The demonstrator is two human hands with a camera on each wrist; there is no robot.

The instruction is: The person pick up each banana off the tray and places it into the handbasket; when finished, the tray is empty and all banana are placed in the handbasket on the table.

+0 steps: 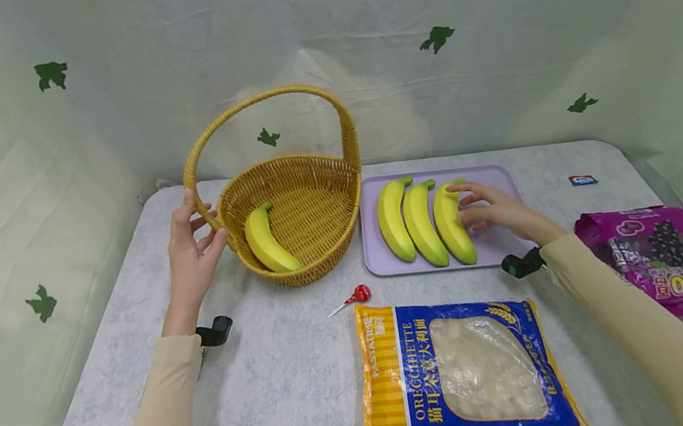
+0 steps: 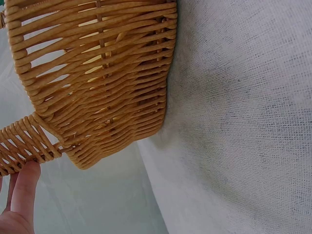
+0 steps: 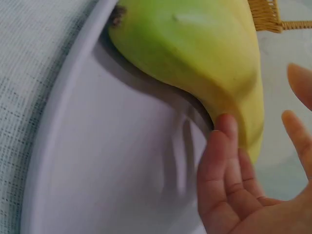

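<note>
A wicker basket with a tall arched handle stands at the back left, one banana lying inside. My left hand holds the lower left end of the handle, a fingertip pressed to its weave in the left wrist view. On a lilac tray right of the basket, three bananas lie side by side. My right hand is at the rightmost banana. In the right wrist view its fingers lie against that banana's side, with thumb and index finger spread apart, not gripping.
A red-wrapped lollipop lies in front of the basket and tray. Nearer stands a blue-and-yellow bag of orecchiette pasta. A purple candy bag sits at the right edge beside my right forearm, with a small red-and-blue packet behind it.
</note>
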